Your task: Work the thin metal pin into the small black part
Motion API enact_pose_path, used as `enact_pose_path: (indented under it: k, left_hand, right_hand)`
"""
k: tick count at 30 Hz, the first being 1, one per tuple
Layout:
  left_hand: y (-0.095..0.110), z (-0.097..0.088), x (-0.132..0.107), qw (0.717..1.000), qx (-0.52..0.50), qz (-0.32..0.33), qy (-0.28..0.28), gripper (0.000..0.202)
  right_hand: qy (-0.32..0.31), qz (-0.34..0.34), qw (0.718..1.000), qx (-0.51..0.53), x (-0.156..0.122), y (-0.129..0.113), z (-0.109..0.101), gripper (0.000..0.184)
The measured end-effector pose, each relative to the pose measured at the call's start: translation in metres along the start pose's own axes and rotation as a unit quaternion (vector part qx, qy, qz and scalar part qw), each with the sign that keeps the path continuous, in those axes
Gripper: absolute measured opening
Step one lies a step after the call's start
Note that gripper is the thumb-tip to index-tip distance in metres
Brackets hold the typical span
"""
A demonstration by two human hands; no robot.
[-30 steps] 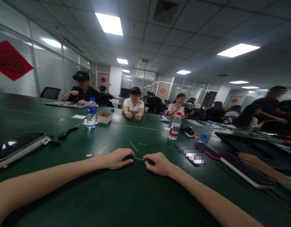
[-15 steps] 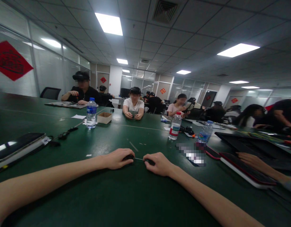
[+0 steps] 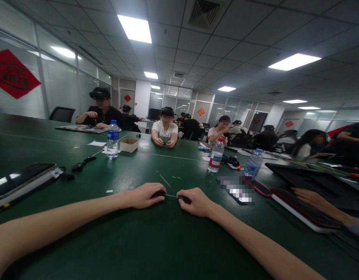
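Pale strip (image 3: 171, 196), thin as a wire, spans the short gap between the two bare hands, close over the middle of the green table (image 3: 173, 241); whether it touches the surface I can't tell from where I stand. At its left end it meets a dark piece (image 3: 159, 193), which the left hand (image 3: 146, 195) has clamped between thumb and fingers, knuckles uppermost. At the other end sits a second dark piece (image 3: 184, 200), gripped in the curled fingers of the right hand (image 3: 197, 201). The hands themselves are apart, with both forearms reaching in from the near edge. A scrap of white paper (image 3: 109, 191) lies near the left wrist, and further left there's a flat dark-topped device (image 3: 24, 179) with a dark cord (image 3: 78, 166) near it. Past the hands stand a blue-capped bottle (image 3: 113, 144), with an open cardboard box (image 3: 129, 145) just beside it, and a red-capped bottle (image 3: 216, 157). Right of the right hand is a flat item (image 3: 236, 190), its face blurred out, then a red-edged case (image 3: 306, 210) with another person's hand (image 3: 308, 198) by it, and a large black tray (image 3: 284, 175). Across the table a person in a white shirt (image 3: 166, 130) leans on both forearms, hands close together.
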State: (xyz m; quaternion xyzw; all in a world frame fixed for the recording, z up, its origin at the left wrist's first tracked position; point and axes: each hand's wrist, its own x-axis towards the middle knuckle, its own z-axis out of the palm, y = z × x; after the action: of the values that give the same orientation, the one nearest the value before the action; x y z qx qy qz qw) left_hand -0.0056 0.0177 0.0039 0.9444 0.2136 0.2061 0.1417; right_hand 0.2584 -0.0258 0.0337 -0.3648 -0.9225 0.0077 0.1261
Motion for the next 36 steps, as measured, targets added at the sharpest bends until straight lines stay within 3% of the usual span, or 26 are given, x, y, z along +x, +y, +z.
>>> enact_pose_path:
  k: [36]
  left_hand:
    - [0.0023, -0.0007, -0.0009, 1.000, 0.000, -0.004, -0.005, 0.027]
  right_hand:
    - [0.006, 0.000, 1.000, -0.010, 0.0002, 0.0002, 0.0013, 0.026]
